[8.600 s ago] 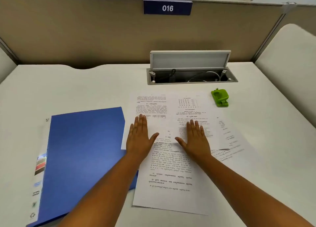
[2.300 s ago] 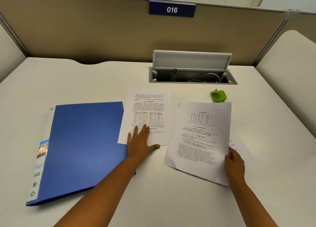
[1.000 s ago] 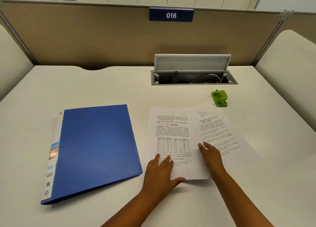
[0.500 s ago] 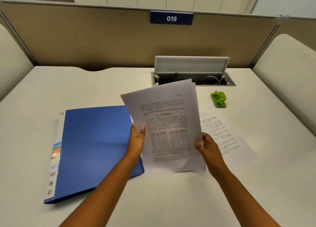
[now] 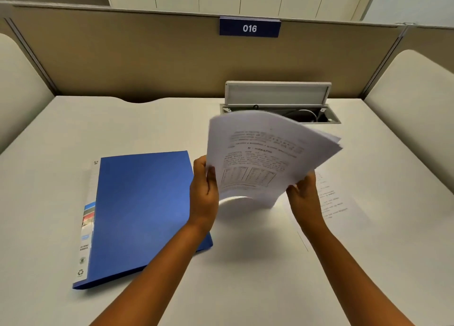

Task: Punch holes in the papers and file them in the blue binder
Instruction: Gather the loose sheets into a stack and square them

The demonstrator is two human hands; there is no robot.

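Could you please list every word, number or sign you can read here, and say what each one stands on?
"016": white digits on the dark blue plate on the partition.
Recycling symbol: low on the blue binder spine label; its other print is too small to read.
Held papers: print and tables blurred, unreadable.
Sheet on the desk: lines too small to read.

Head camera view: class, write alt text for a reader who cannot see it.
Two bare hands, left and right, hold a curved stack of printed papers above a white desk. A closed blue binder lies to the left, and one more printed sheet lies flat on the right.
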